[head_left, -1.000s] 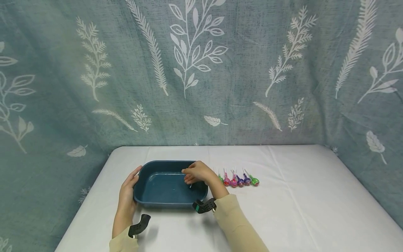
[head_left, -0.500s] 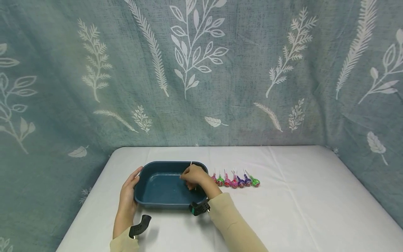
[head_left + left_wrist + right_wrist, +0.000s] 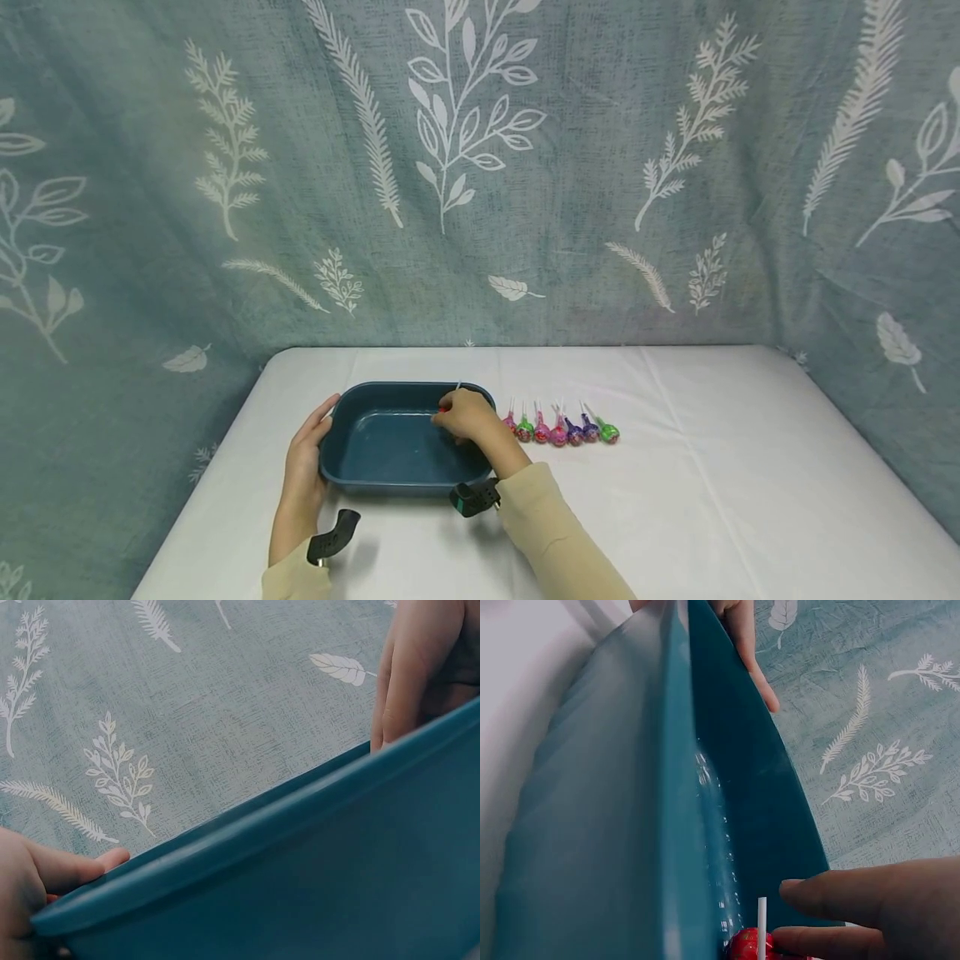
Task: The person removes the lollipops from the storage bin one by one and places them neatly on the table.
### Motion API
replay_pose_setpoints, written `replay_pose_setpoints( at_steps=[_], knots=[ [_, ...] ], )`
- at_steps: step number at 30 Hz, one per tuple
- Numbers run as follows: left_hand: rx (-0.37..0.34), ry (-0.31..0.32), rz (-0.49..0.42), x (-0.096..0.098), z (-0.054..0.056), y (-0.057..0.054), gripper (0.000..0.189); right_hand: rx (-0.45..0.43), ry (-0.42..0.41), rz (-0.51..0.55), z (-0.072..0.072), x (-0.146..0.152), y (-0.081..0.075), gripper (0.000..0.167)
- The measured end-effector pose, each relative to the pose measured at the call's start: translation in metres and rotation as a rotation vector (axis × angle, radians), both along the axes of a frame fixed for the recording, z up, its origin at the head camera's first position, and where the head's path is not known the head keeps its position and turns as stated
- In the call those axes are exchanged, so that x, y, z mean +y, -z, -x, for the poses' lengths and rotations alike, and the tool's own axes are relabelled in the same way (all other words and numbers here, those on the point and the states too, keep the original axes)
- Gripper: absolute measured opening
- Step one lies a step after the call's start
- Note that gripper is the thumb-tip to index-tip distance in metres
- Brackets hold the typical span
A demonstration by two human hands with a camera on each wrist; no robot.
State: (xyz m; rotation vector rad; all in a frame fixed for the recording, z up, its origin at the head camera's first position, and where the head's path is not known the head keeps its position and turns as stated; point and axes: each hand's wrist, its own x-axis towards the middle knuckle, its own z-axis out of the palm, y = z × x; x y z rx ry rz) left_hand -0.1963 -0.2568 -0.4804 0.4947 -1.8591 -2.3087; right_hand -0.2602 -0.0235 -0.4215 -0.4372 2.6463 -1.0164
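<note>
A dark blue rectangular bin (image 3: 405, 490) stands on the white tabletop. In the head view my left hand (image 3: 306, 454) lies along its left outer side, fingers extended up to the far corner. That hand's fingers (image 3: 71, 871) are right at the rim in the left wrist view. My right hand (image 3: 467, 417) reaches down inside the right end and pinches a lollipop. Its red head (image 3: 444, 409) shows at the fingertips. In the right wrist view a red lollipop (image 3: 744, 945) with a white stick touches the lower finger near the bin wall.
Several lollipops lie in a row right of the bin, among them a green lollipop (image 3: 609, 433), a purple lollipop (image 3: 574, 435) and a pink lollipop (image 3: 558, 436). Their sticks point away from me. A leaf-patterned curtain (image 3: 570, 250) hangs behind the table.
My right hand has moved slightly left and lower into the bin, uncovering the row's left end. A red lollipop head now shows at its fingertips. The left hand stays in place.
</note>
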Motion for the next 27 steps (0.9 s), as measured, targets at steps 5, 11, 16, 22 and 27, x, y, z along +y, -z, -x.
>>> replay_pose_setpoints(
  at_steps=[5,11,16,22,27],
  knots=[
    [-0.004,0.001,0.001,0.0000,-0.0006,0.0000,0.041,-0.019,-0.001,0.049,0.0007,-0.0010,0.0033,0.025],
    [-0.003,0.006,0.006,-0.0006,-0.0008,0.0005,0.041,-0.014,0.036,0.114,0.0004,-0.0008,0.0049,0.014],
    [0.005,0.002,0.007,-0.0001,0.0004,0.0008,0.040,-0.009,0.037,0.157,0.0011,0.0011,0.0038,0.008],
    [0.009,0.001,0.004,0.0001,0.0003,0.0009,0.041,-0.020,0.041,0.248,0.0011,0.0041,0.0042,0.004],
    [0.007,0.001,0.006,0.0001,-0.0002,0.0002,0.041,-0.052,0.077,0.354,-0.0014,0.0072,0.0062,0.008]
  ],
)
